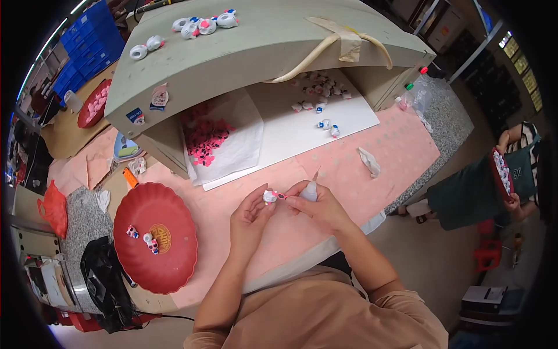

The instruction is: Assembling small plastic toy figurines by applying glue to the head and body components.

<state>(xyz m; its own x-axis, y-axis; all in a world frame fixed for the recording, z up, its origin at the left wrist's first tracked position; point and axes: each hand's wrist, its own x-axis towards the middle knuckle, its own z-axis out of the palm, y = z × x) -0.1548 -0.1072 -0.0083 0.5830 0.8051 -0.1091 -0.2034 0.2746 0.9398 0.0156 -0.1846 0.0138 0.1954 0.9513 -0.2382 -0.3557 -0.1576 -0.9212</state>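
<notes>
My left hand [249,216] pinches a small white figurine head [269,196] with pink marks. Against its right side, the fingertips of my right hand [323,208] hold a tiny pink piece [282,196] with a dark middle. Tucked in that same hand is a small translucent squeeze bottle [310,189], its thin tip pointing up and away. To the left, a red scalloped tray [174,203] carries two small finished-looking figurines [151,244]. Beyond my hands, a heap of pink pieces [204,145] lies on white paper under the grey shelf.
White figurine parts [321,87] sit on a white board under the grey shelf [244,58]; more stand on top. A crumpled tissue [369,162] rests at right. An orange-handled tool [130,177] lies behind the tray. A person in a green apron [471,195] stands at far right.
</notes>
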